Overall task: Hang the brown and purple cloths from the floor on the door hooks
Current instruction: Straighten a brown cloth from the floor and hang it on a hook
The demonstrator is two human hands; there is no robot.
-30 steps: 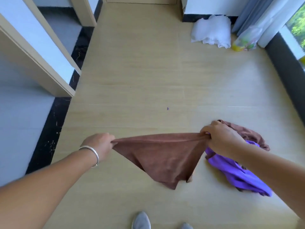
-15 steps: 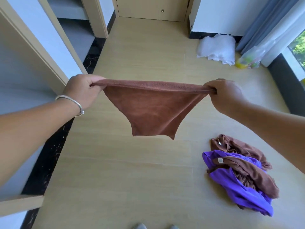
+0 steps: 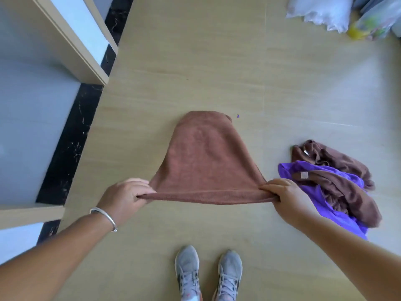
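Two hands on one brown cloth, and it's pulled out wide over the middle of the floor! The left hand, silver bracelet on the wrist, has its fingers curled tight around the cloth's left corner. The right hand pinches the opposite corner, thumb and fingers closed on the bunched hem. The near edge runs taut between them, and the rest of the cloth stretches away from the person in a rounded flap; whether it touches the floor, I can't tell. Just beside the right hand, toward the floor's right edge, sits the pile: a purple cloth with more brown cloths crumpled across it. Grey sneakers stand at the near edge. A white bundle lies in the far right corner.
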